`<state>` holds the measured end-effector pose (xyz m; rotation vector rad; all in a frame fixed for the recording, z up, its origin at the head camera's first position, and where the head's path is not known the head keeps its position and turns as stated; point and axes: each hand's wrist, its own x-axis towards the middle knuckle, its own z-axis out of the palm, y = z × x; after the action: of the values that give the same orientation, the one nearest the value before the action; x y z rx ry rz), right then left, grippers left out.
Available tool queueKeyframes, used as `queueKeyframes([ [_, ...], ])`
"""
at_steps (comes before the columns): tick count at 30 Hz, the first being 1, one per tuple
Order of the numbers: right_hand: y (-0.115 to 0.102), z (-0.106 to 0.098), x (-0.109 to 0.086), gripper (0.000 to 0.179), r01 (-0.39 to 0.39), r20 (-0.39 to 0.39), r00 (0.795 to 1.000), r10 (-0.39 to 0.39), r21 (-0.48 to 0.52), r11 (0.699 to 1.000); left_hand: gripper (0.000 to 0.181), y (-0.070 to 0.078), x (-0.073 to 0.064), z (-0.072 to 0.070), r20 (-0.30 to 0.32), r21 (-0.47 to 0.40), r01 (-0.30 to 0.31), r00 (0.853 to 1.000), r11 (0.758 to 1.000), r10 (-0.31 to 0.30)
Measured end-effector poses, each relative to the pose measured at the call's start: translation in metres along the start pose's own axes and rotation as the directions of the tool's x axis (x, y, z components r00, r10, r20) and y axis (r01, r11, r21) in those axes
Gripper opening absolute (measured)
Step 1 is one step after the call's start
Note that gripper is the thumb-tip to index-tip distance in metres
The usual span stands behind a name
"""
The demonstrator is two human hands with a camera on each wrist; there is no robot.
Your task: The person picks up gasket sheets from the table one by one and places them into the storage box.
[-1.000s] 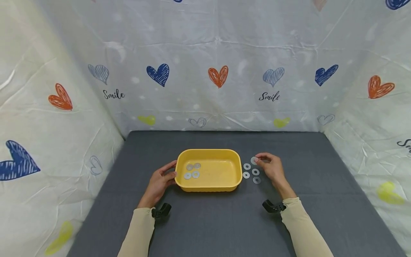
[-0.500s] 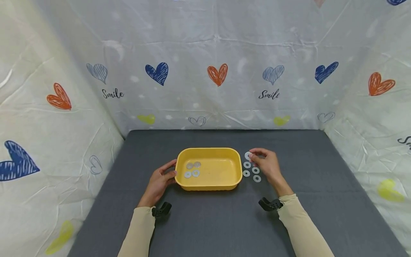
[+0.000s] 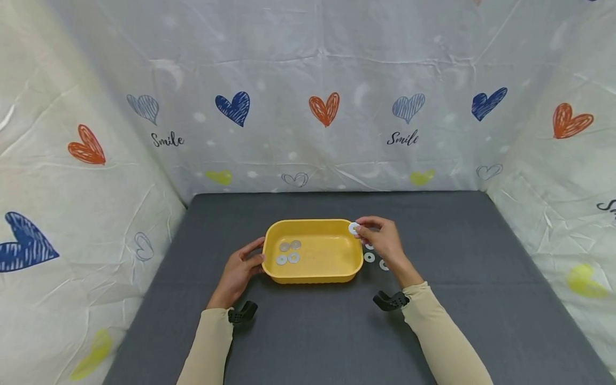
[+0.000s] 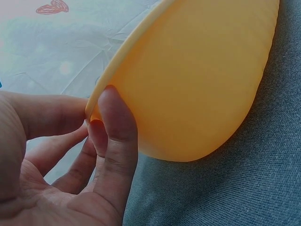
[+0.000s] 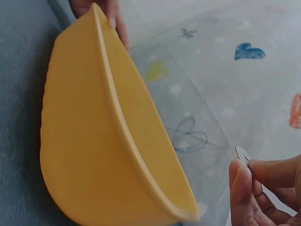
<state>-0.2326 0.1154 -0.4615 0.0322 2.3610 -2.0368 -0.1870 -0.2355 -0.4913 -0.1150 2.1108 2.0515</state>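
Note:
A yellow plastic tub point(image 3: 313, 279) stands on the dark cloth with several flat metal washers point(image 3: 293, 258) lying in its left part. My left hand point(image 3: 237, 272) holds the tub's left end, thumb and fingers at the rim, as the left wrist view shows closely. Between thumb and fingertips my right hand point(image 3: 382, 240) pinches one washer point(image 5: 243, 154), raised above the tub's right rim. In the right wrist view this washer appears nearly edge-on, apart from the tub. More loose washers point(image 3: 369, 257) lie just right of the tub, partly hidden beneath the right hand.
A dark grey cloth point(image 3: 298, 331) covers the table. Whitish curtains point(image 3: 269, 144) printed with hearts hang behind and at both sides. Each wrist wears a black strap point(image 3: 391, 300).
My right hand has carried the pinched washer leftward, from above the loose washers to the tub's right rim. The left hand and tub stay in place; the head view tilts slightly.

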Motion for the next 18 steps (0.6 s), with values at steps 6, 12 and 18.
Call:
queueKeyframes([
  [6,-0.004,0.016,0.001,0.02,0.004,0.041,0.999,-0.005,0.023,1.0,0.054,-0.016,0.011,-0.005,-0.017,0.0,-0.011,1.0,1.0,0.011],
  [12,-0.008,0.034,0.003,0.02,-0.022,0.079,0.997,0.019,0.045,0.999,0.054,-0.018,0.012,-0.005,-0.028,0.009,-0.007,1.0,1.0,0.007],
  [18,-0.008,0.046,0.006,0.02,-0.075,0.162,0.985,0.061,0.083,0.994,0.055,-0.013,0.01,-0.005,-0.002,-0.022,-0.005,1.0,1.0,0.005],
])
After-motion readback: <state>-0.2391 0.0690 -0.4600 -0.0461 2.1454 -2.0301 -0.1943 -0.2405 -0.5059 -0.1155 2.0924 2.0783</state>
